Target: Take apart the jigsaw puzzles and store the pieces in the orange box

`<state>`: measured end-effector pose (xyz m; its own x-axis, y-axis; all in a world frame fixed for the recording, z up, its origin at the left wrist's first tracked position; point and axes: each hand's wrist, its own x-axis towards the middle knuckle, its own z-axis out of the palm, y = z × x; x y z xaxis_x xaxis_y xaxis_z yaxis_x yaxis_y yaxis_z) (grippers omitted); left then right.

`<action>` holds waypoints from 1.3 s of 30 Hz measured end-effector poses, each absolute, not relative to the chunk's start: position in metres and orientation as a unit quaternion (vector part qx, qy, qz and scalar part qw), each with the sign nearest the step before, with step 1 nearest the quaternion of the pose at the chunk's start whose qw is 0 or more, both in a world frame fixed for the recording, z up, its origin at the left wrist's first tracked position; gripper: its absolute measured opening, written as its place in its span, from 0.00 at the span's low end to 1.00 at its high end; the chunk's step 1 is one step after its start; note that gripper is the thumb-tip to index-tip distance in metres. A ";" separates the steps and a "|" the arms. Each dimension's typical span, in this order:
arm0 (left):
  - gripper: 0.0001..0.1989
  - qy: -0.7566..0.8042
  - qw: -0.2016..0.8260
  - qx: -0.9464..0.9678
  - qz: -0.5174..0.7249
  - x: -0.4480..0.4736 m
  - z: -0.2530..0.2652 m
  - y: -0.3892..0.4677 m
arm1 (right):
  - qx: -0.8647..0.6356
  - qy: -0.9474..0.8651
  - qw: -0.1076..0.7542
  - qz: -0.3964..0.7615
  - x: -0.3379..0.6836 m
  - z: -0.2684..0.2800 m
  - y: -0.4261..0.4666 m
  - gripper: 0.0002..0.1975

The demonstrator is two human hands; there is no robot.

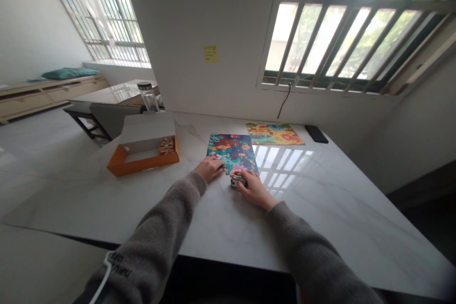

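Observation:
A colourful jigsaw puzzle [233,148], mostly blue, red and teal, lies flat on the white marbled table; its near edge is uneven. My left hand [210,169] rests at the puzzle's near left corner, fingers curled and close together. Whatever is under those fingertips is too small to make out. Just in front of the puzzle's near edge, my right hand [254,189] is closed around a small stack of puzzle pieces [235,181], its thumb at the side and fingers over the top. Part of the stack is hidden by the hand.
An orange box [142,164] with its white lid raised stands at left, puzzle pieces [167,146] stacked in its right end. Behind the puzzle lies a yellow picture sheet [276,134]. A black phone [316,134] is at far right, a clear bottle [148,97] beyond the box.

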<state>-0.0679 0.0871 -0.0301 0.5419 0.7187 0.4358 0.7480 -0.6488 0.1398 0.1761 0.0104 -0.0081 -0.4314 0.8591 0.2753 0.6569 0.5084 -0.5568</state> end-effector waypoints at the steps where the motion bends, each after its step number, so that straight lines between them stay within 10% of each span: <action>1: 0.11 -0.402 0.018 -0.884 -0.236 -0.068 -0.032 0.089 | -0.459 -0.825 0.273 0.187 0.176 -0.008 0.010 0.19; 10: 0.16 -0.460 -0.117 -0.829 -0.296 -0.065 -0.022 0.074 | -0.455 -0.824 0.280 0.188 0.177 -0.010 0.012 0.19; 17: 0.29 -0.407 -0.418 -0.673 -0.454 -0.042 -0.012 0.050 | -0.477 -0.760 0.387 0.213 0.177 0.000 0.009 0.06; 24: 0.30 -0.411 -0.303 -0.729 -0.456 -0.021 -0.007 0.039 | -0.506 -0.684 0.457 0.259 0.172 0.000 0.004 0.10; 39: 0.27 -0.367 -0.510 -0.642 -0.439 -0.014 -0.021 0.039 | -0.468 -0.678 0.453 0.342 0.178 -0.007 0.010 0.12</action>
